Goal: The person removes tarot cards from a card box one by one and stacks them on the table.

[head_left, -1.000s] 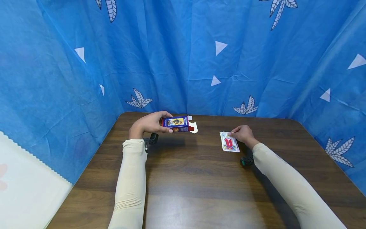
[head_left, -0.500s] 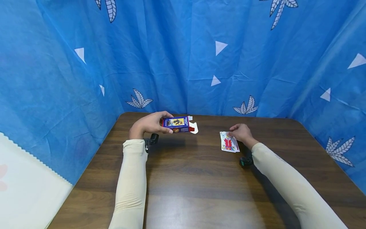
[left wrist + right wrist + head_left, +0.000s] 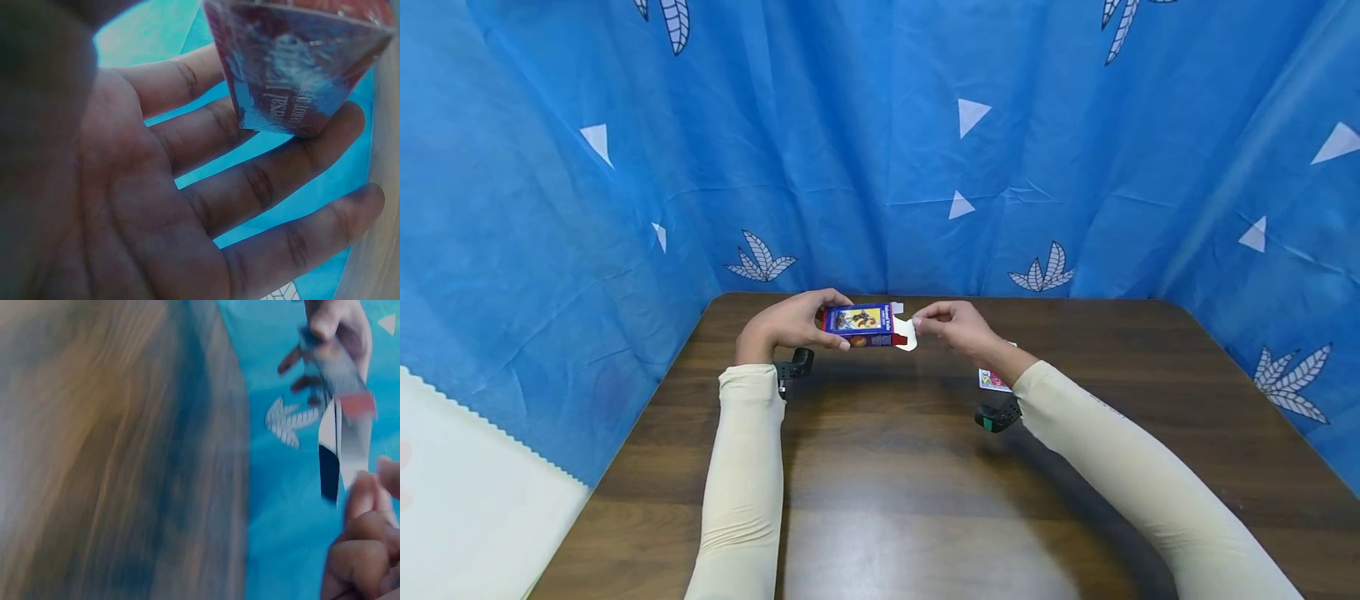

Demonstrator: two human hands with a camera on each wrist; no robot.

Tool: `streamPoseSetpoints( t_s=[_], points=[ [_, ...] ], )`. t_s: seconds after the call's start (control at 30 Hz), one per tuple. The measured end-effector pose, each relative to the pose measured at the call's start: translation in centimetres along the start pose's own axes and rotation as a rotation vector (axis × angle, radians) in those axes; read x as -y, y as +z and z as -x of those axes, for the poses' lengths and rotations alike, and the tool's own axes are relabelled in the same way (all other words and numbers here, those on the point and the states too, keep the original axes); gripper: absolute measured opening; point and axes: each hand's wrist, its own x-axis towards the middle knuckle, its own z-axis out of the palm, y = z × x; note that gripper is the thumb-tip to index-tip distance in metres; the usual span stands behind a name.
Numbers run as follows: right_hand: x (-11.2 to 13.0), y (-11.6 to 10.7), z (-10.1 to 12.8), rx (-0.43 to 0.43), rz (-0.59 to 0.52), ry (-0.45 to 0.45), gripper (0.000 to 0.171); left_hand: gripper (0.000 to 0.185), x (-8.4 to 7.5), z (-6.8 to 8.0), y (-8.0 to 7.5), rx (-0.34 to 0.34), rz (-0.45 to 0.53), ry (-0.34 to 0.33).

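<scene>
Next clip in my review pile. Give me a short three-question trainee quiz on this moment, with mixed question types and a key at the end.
1. True or false: the left hand holds the card box lifted above the table.
2. Multiple choice: the fingers of the right hand are at
A. the box's open white flap
B. the blue curtain
C. the left sleeve
3. Short answer: what lies on the table, partly hidden behind the right forearm?

Key
1. True.
2. A.
3. The loose cards.
</scene>
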Motion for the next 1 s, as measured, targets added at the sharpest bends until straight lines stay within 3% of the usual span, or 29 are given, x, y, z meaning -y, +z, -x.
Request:
streamPoseSetpoints(
  t_s=[0.23,0.43,0.73,1.0],
  points=[
    [0.8,2.3,-0.4,0.118,0.053,0.153,0.028,0.075,0.3,0.3,0.0,-0.002,0.01,0.014],
    [1.0,2.8,-0.6,0.198,0.07,0.197,0.034,0.076,0.4,0.4,0.0,-0.005,0.013,0.011],
    [1.3,3.1,-0.4,0.197,0.101,0.171,0.029,0.076,0.5,0.3,-0.2,-0.013,-0.001,0.024],
    [1.3,2.0,0.0,0.155,0.068,0.15,0.03,0.078,0.5,0.4,-0.4,-0.021,0.003,0.01]
  ],
)
